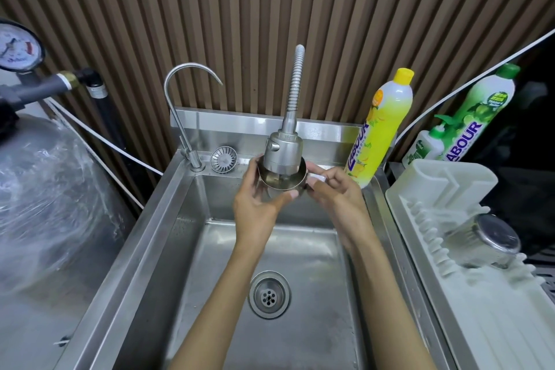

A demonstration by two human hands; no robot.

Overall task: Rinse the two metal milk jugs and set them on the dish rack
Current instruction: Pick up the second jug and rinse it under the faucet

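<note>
Both forearms extend forward over the sink (pixel 186 234), and the hands meet at its rear edge. The left hand (pixel 258 207) wraps the left side of the first milk jug (pixel 280 187), fingers curled behind the wall and the thumb laid across the front just below the rim. The right hand (pixel 333 195) pinches the jug's handle (pixel 316 179) on the right side between thumb and curled fingers. The jug is held upright in the air, mouth upward, directly beneath the spray head (pixel 283 150) of the flexible-hose tap, whose lower edge sits inside the rim. The jug is polished metal with a round open mouth; whether water is flowing cannot be told. The second milk jug (pixel 492 240) rests inverted, tilted, base toward the camera, on the white dish rack (pixel 435 186) on the surface right of the sink. The drain (pixel 269 294) lies near the basin's centre, below the forearms. A gooseneck tap (pixel 180 99) and a loose strainer basket (pixel 223 158) occupy the rear ledge at left. A yellow detergent bottle (pixel 381 129) stands just right of the right hand; a green detergent bottle (pixel 480 111) and a small pump bottle (pixel 429 144) stand behind the rack. A plastic-wrapped tank (pixel 45 189) with a pressure gauge (pixel 18 48) stands at far left.
</note>
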